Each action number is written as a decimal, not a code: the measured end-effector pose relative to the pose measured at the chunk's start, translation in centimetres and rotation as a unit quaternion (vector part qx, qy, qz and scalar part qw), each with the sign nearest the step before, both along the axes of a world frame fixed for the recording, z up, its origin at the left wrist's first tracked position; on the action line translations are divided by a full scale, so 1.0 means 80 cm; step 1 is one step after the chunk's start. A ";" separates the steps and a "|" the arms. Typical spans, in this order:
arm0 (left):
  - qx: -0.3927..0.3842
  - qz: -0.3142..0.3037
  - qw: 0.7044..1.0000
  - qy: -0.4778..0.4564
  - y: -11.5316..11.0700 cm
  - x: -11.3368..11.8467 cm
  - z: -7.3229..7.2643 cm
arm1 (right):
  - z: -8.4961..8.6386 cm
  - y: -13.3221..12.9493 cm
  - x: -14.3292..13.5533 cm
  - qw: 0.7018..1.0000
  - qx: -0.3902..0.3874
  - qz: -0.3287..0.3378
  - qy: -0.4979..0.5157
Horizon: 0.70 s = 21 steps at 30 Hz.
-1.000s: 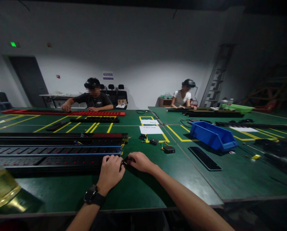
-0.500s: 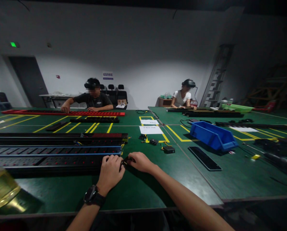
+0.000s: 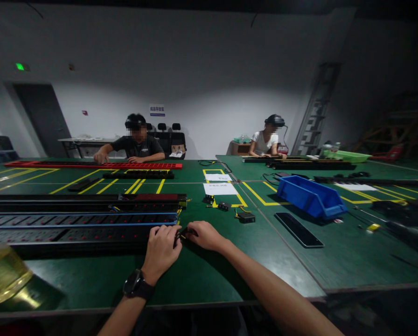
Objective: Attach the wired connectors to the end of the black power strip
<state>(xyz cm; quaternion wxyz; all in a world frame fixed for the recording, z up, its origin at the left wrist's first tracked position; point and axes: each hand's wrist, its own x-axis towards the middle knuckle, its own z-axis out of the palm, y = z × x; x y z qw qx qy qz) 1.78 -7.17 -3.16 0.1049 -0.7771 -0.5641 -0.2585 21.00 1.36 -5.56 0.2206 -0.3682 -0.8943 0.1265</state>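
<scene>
**Left hand point(image 3: 163, 246) and right hand point(image 3: 205, 234) close together at the end of the near black strip point(image 3: 104, 235)**

From where I stand, the action is all at that right-hand end of the strip, low on the green table point(image 3: 209, 275). The left hand lies over the tip, its fingers bent and close together, with the thumb on the side facing the other hand. Whether they grip the strip or only rest on it, I cannot tell.

The right hand has its thumb and forefinger drawn narrow, pinching a small dark piece point(image 3: 183, 232). That piece sits at the fingertips, in the slim space between the two hands, right by the strip's end. Its far side is hidden, and I can't make out whether it touches the strip. A dark watch point(image 3: 135, 283) circles the left wrist.

Just behind the near strip runs a blue-edged strip point(image 3: 90, 219). Beyond the hands, small black blocks point(image 3: 224, 206) lie near white papers point(image 3: 220, 188), and a black box with yellow wires point(image 3: 246, 217) sits closer in. Over to the right, a phone point(image 3: 299, 229) lies flat in front of a blue bin point(image 3: 310, 197). Across the table, one person point(image 3: 142, 148) bends over a long red frame point(image 3: 153, 165).
</scene>
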 end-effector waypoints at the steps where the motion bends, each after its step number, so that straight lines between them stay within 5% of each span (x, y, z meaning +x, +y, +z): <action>1: -0.003 -0.003 1.000 -0.003 0.000 -0.001 0.000 | 0.000 0.000 0.000 1.000 0.000 -0.001 -0.001; 9: -0.011 -0.034 0.999 -0.002 0.000 -0.006 0.002 | 0.005 -0.002 0.000 1.000 -0.008 0.001 0.003; 17: 0.024 0.010 0.999 0.023 0.004 -0.001 -0.002 | 0.012 0.001 0.002 1.000 0.009 0.002 -0.015; 21: 0.022 0.014 0.999 0.024 0.003 0.001 0.002 | 0.033 0.016 0.032 0.991 0.024 -0.121 -0.057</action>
